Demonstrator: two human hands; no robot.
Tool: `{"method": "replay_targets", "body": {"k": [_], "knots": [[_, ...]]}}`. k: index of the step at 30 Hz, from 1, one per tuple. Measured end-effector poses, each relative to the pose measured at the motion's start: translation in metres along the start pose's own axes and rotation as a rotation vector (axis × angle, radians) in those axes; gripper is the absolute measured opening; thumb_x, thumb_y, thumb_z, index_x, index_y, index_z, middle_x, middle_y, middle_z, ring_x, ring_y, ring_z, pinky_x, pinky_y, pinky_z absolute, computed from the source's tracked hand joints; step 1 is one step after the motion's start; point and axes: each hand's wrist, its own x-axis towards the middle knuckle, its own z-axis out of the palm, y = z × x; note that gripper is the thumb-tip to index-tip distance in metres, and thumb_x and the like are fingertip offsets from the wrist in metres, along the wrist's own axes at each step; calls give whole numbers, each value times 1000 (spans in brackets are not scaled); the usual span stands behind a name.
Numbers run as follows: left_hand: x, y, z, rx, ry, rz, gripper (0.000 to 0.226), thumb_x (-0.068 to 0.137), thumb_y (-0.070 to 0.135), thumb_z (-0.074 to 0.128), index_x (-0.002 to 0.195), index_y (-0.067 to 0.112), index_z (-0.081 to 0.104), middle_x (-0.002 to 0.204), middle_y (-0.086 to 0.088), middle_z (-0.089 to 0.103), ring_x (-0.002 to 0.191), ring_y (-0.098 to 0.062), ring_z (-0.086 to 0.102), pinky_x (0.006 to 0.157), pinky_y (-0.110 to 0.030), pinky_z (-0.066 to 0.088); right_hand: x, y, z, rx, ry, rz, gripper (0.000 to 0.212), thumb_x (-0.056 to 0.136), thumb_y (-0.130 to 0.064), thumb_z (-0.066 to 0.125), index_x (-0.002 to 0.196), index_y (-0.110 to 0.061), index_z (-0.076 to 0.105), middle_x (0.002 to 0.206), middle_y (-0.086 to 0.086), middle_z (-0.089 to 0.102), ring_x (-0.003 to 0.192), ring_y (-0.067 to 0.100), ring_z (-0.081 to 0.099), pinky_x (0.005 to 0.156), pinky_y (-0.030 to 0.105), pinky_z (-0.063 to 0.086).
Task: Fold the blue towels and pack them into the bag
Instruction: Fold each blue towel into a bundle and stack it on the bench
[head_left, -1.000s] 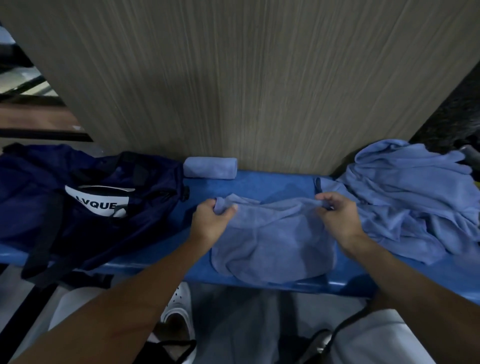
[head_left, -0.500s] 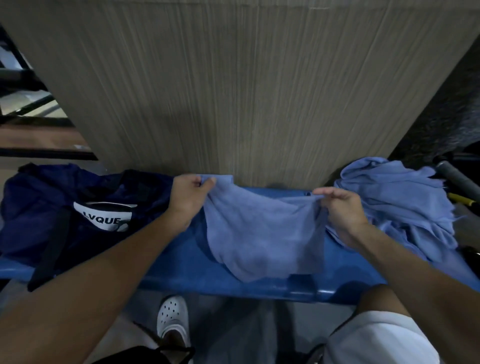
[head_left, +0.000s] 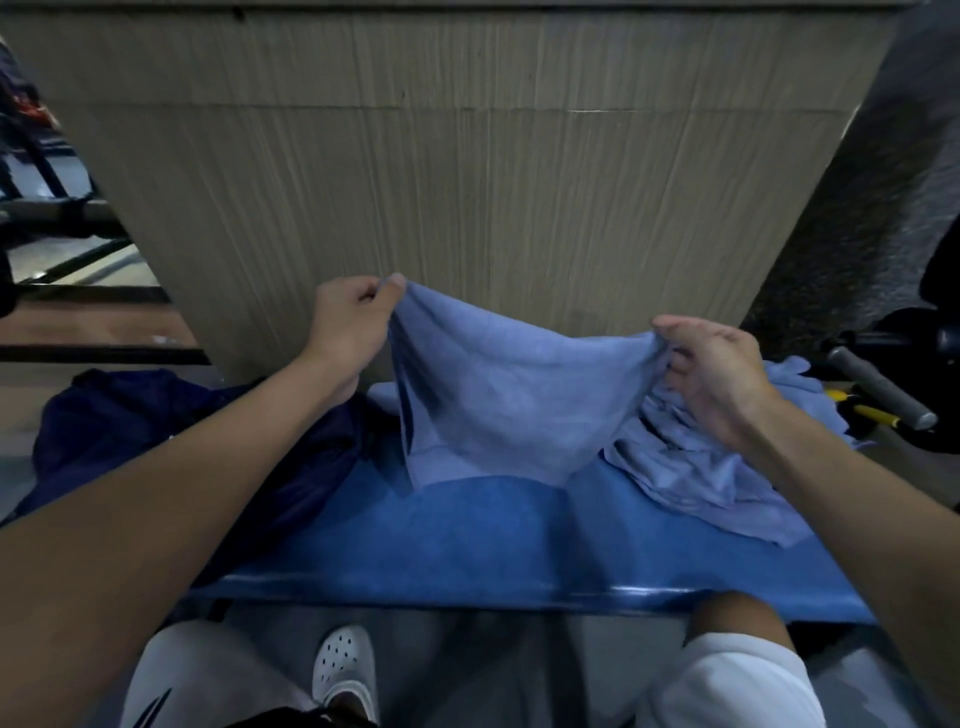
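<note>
The left hand (head_left: 349, 319) and right hand (head_left: 719, 376) each held a top corner of one towel (head_left: 511, 387), lifted up off the bench (head_left: 467, 551). Left fingers (head_left: 387, 288) were shut tight on their corner. Right fingers (head_left: 675, 332) pinched the other corner, w/ the rest of that hand loose. The towel sagged in the middle and its bottom edge hung just over the bench.

To do this step well, I think the hands should pull apart a bit so the top edge goes flat — no sag. Then bring corner to corner, match the edges, and lay it down smooth. A slack grip on the right could let that corner slip.

More towels sat in a pile (head_left: 717, 467) on the right end of the bench, just beside the held one. The bag (head_left: 171, 431), dark navy, lay on the left end, partly under the left arm. Can't tell if it was open.

The bench was blue and long, w/ free space in the middle for folding. Behind it stood a wood-look wall (head_left: 467, 182). A gray bar (head_left: 878, 387) and sth yellow lay far right. Room was dim — a white shoe (head_left: 345, 670) showed on the floor below.
</note>
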Motion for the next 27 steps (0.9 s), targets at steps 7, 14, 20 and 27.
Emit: {"method": "replay_targets", "body": {"k": [7,14,20,27], "knots": [[-5,6,0,-33,-20,-7,21,95,26,61,81,16,73,83,-5,65,77,-13,58,72,-31,49,-6,2,-6,-79,-46,-25,26,88,7,57,93,-15,69,61,-5,67,63,11,59,63,24,50],[-6,-4,-4,-11,-29,-1,18,92,14,62,78,10,73,75,-5,64,68,-11,55,64,-29,46,-10,6,-6,-75,-116,105,17,94,-4,53,89,-10,68,72,7,58,65,17,53,61,29,41],[-13,-3,-8,-24,-55,-11,14,95,17,61,88,15,73,84,-3,70,75,-10,61,69,-25,51,-11,16,-9,-153,-104,24,27,89,7,56,91,-15,70,67,0,63,63,15,52,59,29,42],[-18,-4,-5,-52,-55,-12,11,92,15,65,95,17,75,85,8,71,74,3,62,70,-16,48,-16,11,-5,-84,-84,18,18,90,3,58,93,-10,70,75,6,66,64,11,61,56,18,51]]}}
